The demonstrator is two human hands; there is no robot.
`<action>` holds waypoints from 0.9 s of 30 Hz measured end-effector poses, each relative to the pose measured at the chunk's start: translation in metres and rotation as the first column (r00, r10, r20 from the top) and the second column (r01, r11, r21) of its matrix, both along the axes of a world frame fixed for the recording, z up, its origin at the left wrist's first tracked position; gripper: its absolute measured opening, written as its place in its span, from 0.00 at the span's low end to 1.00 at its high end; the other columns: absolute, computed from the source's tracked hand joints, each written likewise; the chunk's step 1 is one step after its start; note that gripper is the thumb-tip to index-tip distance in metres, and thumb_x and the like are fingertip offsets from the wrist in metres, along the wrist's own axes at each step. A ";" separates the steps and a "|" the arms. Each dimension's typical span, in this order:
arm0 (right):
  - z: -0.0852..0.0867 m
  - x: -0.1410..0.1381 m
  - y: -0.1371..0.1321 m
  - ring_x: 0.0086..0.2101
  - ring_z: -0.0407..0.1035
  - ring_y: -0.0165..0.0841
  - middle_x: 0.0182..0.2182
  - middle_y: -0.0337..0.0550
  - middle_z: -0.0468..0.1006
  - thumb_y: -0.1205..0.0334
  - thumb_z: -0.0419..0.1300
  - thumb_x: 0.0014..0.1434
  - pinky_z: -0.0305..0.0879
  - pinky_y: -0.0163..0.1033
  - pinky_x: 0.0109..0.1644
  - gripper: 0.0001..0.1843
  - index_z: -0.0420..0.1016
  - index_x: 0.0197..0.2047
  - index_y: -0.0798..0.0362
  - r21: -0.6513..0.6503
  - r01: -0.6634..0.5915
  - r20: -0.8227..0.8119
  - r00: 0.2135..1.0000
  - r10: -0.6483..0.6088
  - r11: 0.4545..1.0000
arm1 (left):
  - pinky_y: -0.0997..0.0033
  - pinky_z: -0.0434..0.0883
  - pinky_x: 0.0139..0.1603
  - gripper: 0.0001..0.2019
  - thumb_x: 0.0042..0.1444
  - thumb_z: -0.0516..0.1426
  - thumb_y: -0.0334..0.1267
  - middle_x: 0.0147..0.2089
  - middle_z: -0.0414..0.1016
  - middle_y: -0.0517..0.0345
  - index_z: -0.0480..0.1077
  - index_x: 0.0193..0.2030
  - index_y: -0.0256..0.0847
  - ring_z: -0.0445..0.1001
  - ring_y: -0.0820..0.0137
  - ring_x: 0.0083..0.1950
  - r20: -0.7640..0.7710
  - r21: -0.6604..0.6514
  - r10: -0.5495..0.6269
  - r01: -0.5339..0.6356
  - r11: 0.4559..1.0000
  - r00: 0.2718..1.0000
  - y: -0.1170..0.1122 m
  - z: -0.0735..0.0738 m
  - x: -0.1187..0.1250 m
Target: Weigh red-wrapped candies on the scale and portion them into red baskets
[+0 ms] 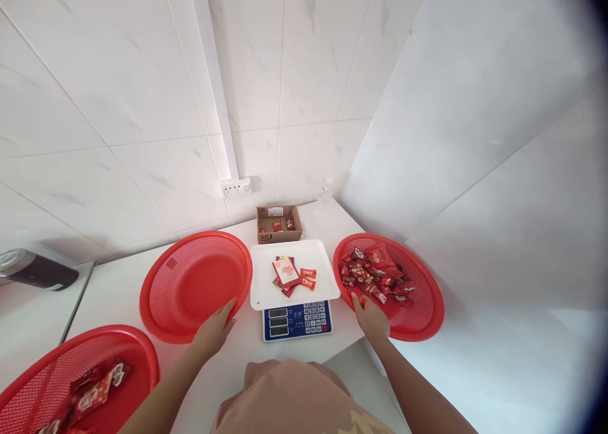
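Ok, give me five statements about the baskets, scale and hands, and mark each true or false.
1. The left hand rests on the rim of the empty basket. True.
2. The scale tray is bare. False: red packets lie on it.
3. The right hand is at the basket of candy. True.
4. The cardboard box stands in front of the scale. False: it stands behind it, by the wall.
5. The basket at the lower left is empty. False: it holds some packets.
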State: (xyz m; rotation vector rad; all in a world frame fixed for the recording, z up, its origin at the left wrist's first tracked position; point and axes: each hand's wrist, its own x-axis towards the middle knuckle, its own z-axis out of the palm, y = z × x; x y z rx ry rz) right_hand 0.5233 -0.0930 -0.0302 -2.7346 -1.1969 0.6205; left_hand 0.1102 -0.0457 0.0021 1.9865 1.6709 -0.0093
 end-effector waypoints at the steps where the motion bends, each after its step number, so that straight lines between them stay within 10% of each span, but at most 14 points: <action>1: 0.000 0.000 0.000 0.44 0.72 0.44 0.42 0.55 0.79 0.42 0.39 0.64 0.65 0.42 0.42 0.32 0.75 0.45 0.56 -0.002 0.001 -0.001 1.000 -0.001 1.000 | 0.52 0.68 0.58 0.27 0.62 0.44 0.44 0.65 0.63 0.41 0.54 0.66 0.37 0.64 0.54 0.64 0.011 0.032 -0.007 0.007 0.999 1.000 0.001 0.003 0.005; 9: 0.004 -0.002 0.001 0.42 0.73 0.42 0.40 0.53 0.79 0.42 0.38 0.64 0.64 0.41 0.41 0.31 0.75 0.42 0.53 -0.024 0.002 0.004 1.000 -0.002 1.000 | 0.58 0.53 0.69 0.30 0.58 0.51 0.41 0.73 0.49 0.53 0.52 0.67 0.49 0.48 0.62 0.72 0.123 0.118 -0.232 0.218 0.969 0.965 0.042 0.009 0.107; 14: 0.007 -0.003 0.002 0.42 0.73 0.42 0.41 0.51 0.79 0.42 0.38 0.64 0.64 0.40 0.40 0.30 0.74 0.40 0.53 -0.025 -0.003 -0.002 1.000 0.003 1.000 | 0.44 0.51 0.67 0.32 0.53 0.58 0.46 0.74 0.40 0.46 0.58 0.65 0.49 0.40 0.47 0.73 0.113 0.062 -0.206 0.200 0.978 0.972 0.071 -0.006 0.159; 27: 0.010 -0.005 0.003 0.43 0.73 0.42 0.43 0.52 0.79 0.43 0.38 0.65 0.65 0.41 0.40 0.30 0.74 0.42 0.53 -0.051 -0.002 -0.001 1.000 0.002 0.999 | 0.58 0.63 0.66 0.25 0.49 0.51 0.20 0.67 0.61 0.54 0.72 0.51 0.45 0.62 0.63 0.66 0.264 0.194 -0.143 0.092 0.977 0.954 0.077 0.006 0.124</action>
